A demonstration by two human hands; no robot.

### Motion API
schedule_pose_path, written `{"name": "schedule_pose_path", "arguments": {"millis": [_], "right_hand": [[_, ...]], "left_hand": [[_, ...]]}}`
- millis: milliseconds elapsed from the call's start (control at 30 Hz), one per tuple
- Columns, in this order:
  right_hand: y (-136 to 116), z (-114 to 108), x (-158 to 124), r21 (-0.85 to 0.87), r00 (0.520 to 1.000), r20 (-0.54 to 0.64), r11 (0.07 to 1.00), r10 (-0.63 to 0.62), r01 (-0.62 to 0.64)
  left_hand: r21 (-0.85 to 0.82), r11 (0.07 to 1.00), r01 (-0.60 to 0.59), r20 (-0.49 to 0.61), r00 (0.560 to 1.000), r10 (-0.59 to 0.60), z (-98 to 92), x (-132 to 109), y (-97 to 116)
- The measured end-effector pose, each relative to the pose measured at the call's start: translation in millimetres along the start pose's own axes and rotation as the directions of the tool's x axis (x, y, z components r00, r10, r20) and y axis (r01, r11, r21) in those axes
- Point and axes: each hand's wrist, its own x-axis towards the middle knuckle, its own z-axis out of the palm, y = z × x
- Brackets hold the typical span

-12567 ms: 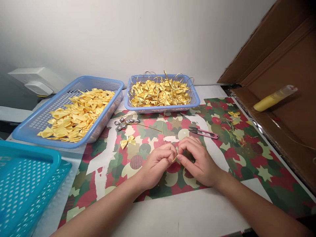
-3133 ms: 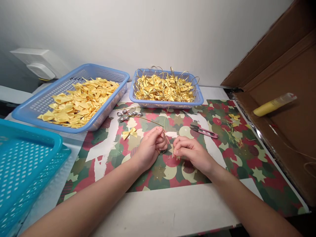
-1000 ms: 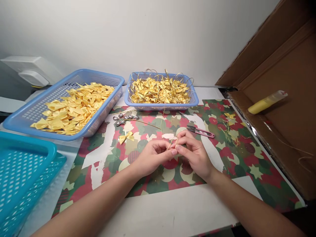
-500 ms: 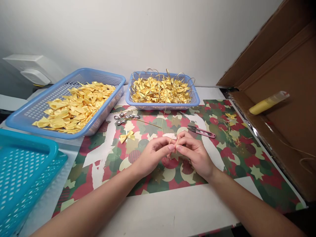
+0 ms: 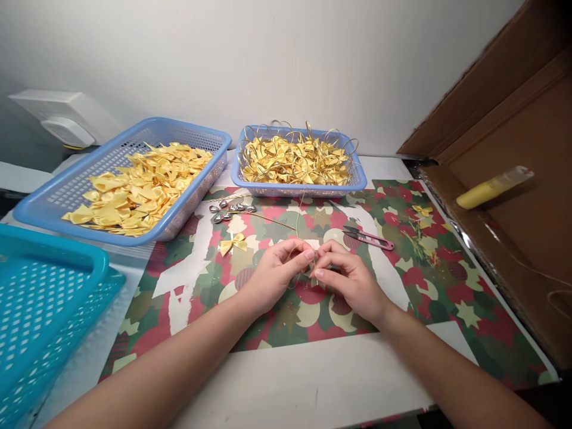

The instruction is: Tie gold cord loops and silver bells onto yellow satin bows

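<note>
Close together over the patterned paper, both hands work on one thin gold cord. My left hand pinches the cord between thumb and fingers. Opposite it, my right hand has its fingertips closed on the cord too, its thumb lower. From the fingers the cord runs up toward the gold-filled basket. A yellow ribbon bow lies left of the hands. Behind it is a cluster of small silver bells beside a gold cord piece. Pink-handled thread snips rest to the right.
A blue basket of yellow bows stands at back left, another blue basket with bows and gold loops at back centre. A teal basket is at near left. Cord scraps and a cardboard wall holding a yellow tube are right.
The fingertips have shifted their hold on the cord, and the right thumb has moved slightly down from the left thumb. The whole view has shifted slightly.
</note>
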Motion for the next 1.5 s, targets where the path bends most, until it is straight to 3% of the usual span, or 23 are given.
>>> {"name": "schedule_pose_path", "arguments": {"millis": [167, 433, 600, 833, 1500], "right_hand": [[0.6, 0.8, 0.5, -0.007, 1.000, -0.017, 1.000, -0.016, 0.016], [0.2, 1.0, -0.1, -0.035, 1.000, -0.005, 0.999, -0.003, 0.003], [-0.4, 0.8, -0.1, -0.037, 1.000, -0.024, 0.999, -0.018, 0.017], [-1.5, 2.2, 0.3, -0.038, 0.998, -0.055, 0.999, -0.025, 0.022], [-1.6, -4.4, -0.6, -0.064, 0.995, -0.093, 0.997, -0.042, 0.036]], "left_hand": [[-0.010, 1.000, 0.006, 0.047, 0.999, -0.005, 1.8, -1.0, 1.0], [-0.096, 0.995, 0.029, 0.007, 1.000, -0.028, -0.1, 1.5, -1.3], [-0.128, 0.992, 0.025, -0.073, 0.997, -0.034, -2.1, 2.8, -3.0], [-0.228, 0.972, 0.051, -0.089, 0.993, -0.073, -0.3, 3.5, -0.4], [-0.301, 0.953, 0.022, -0.085, 0.995, -0.049, 0.4, 4.8, 1.6]]}}
